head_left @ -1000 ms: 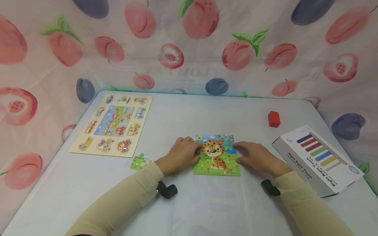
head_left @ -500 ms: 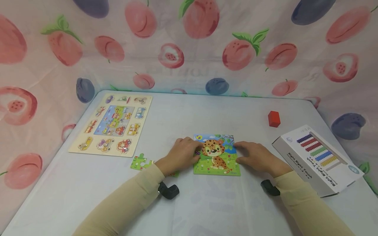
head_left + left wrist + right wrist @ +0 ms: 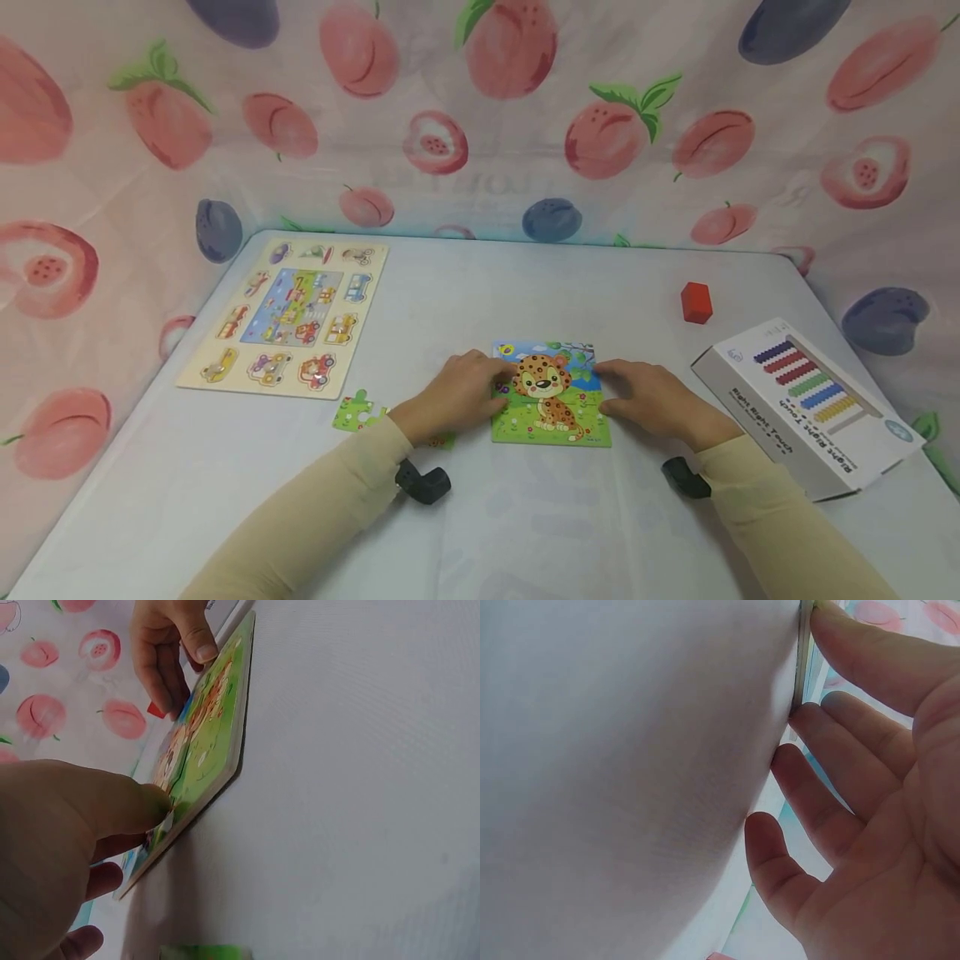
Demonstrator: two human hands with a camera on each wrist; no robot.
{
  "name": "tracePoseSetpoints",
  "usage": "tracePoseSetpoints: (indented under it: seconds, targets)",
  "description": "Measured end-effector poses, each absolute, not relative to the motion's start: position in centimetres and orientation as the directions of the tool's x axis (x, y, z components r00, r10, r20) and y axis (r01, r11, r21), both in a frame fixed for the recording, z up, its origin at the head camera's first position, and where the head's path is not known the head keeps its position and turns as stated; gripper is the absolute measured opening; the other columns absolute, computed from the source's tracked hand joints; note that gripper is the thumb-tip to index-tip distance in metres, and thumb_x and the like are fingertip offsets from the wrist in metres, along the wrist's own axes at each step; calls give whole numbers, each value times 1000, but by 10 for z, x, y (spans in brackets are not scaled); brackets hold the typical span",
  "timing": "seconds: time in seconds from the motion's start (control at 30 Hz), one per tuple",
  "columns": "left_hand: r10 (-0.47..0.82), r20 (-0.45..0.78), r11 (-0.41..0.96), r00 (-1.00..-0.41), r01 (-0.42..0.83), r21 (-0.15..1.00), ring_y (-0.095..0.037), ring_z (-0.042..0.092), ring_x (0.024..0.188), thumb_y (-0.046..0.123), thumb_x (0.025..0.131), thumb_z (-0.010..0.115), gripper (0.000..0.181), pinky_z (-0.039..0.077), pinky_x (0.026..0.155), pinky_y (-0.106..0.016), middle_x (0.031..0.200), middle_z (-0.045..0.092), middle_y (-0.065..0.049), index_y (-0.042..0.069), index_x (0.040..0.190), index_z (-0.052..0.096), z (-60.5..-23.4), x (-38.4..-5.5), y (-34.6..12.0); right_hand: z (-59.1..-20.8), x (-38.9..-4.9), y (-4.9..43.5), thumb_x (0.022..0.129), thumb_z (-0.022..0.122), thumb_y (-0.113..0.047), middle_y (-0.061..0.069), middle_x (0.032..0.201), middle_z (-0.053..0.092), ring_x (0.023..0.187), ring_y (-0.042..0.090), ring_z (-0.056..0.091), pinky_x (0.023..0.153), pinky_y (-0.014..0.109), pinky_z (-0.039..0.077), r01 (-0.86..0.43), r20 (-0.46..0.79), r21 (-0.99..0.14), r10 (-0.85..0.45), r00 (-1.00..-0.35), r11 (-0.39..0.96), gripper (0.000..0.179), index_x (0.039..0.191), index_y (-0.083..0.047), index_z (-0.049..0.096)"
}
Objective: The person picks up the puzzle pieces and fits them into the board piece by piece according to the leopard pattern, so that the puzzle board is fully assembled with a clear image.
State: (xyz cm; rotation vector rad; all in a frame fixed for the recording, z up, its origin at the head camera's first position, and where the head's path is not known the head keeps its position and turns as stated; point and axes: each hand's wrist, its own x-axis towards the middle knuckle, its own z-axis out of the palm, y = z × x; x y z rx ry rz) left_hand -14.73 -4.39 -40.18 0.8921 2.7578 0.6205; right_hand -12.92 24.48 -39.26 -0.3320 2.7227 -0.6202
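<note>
A square jigsaw puzzle (image 3: pixel 551 429) with a spotted leopard cub on grass lies assembled on the table between both hands. At its left side, my left hand (image 3: pixel 453 398) touches the border; the left wrist view shows that thumb (image 3: pixel 139 806) lying on the puzzle's top near the edge. My right hand (image 3: pixel 651 398) rests against the opposite side, thumb and fingertips at the edge. Its fingers (image 3: pixel 821 799) are spread and loosely bent in the right wrist view. Green loose puzzle pieces (image 3: pixel 351 416) lie left of the puzzle, partly covered by my left forearm.
A wooden vehicle puzzle board (image 3: pixel 197 378) lies at the back left. On the right are a red block (image 3: pixel 697 303) and, nearer, a white box (image 3: pixel 765 425) with coloured toy pictures. Fruit-patterned cloth (image 3: pixel 487 179) hangs behind the table.
</note>
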Motion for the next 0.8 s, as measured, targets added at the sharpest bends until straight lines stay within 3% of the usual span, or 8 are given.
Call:
tracePoseSetpoints:
  seconds: [0.33,0.8]
  targets:
    - [619,-20,711,-785,550,438,-24,57,116,22,91,72,39,42,99,-45,118,69,-1,9,128,67,-397,-144,-54,-394,-130,245,90,74,-20,22,146,49,137,46,38,109,63,30,-156,-260,-450,-296,-919,879,60,143,-4,53]
    - [571,-38,743,-820,496,450,-22,55,118,21,89,76,40,39,103,-43,120,68,0,9,126,67,-386,-134,-87,-394,-129,245,90,75,-22,22,146,48,137,46,37,108,63,31,-153,-261,-452,-294,-920,879,62,144,-4,52]
